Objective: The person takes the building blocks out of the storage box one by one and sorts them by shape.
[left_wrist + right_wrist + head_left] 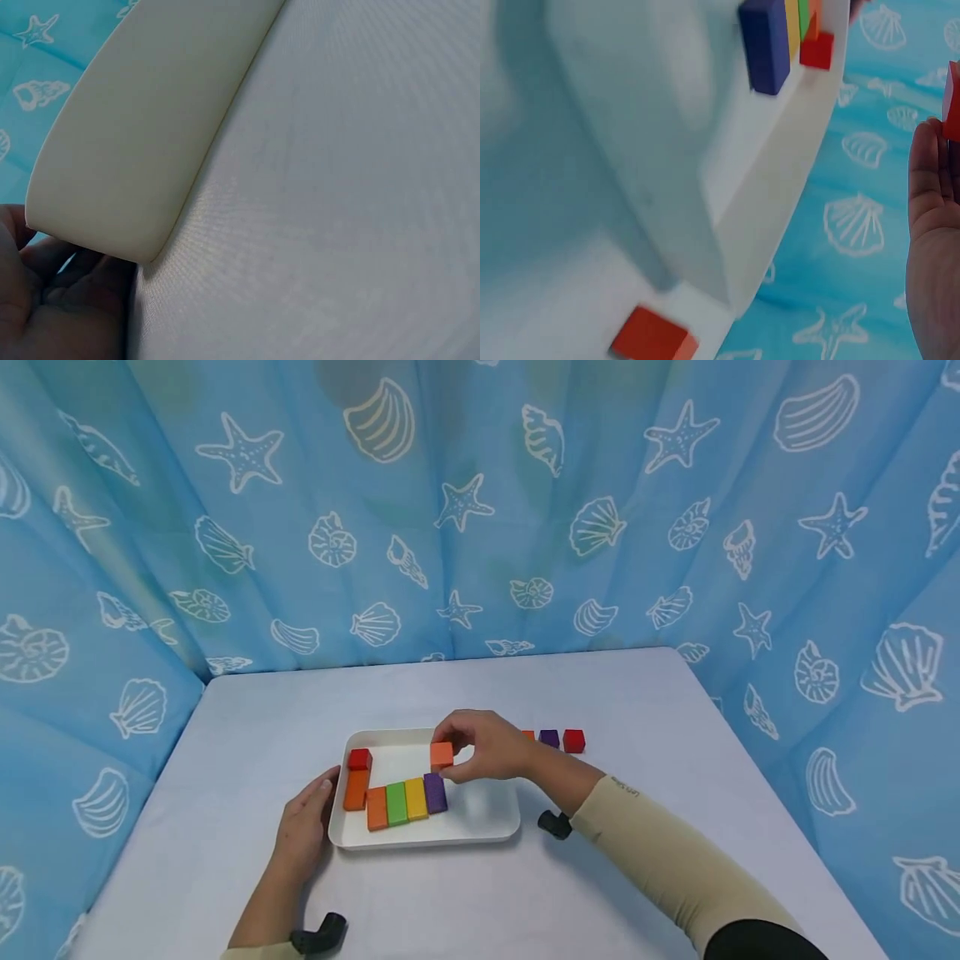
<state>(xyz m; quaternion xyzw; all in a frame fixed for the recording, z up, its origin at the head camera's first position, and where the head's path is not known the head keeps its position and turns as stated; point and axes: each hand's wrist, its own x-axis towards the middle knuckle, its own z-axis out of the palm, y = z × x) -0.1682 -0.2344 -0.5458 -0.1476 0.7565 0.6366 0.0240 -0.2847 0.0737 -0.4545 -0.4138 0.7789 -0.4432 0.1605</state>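
Observation:
An orange block (442, 754) is pinched between the thumb and fingers of my right hand (487, 745), above the white tray (480, 838) near the top of a purple block (435, 793). In the right wrist view my right hand (937, 225) holds that block (952, 105) at the frame's edge. My left hand (302, 827) rests against the tray's left end; in the left wrist view its fingers (75, 281) touch the tray's corner (127, 217). Inside the tray, yellow (416, 799), green (396, 803) and orange (377, 808) blocks stand beside the purple one, with another orange block (356, 789) and a red block (359, 759) at left.
Right of the tray, on the white table (600, 693), lie a red block (573, 741), a purple block (549, 738) and a partly hidden orange block (528, 734). A blue shell-patterned curtain (465, 552) hangs behind the table and at its sides.

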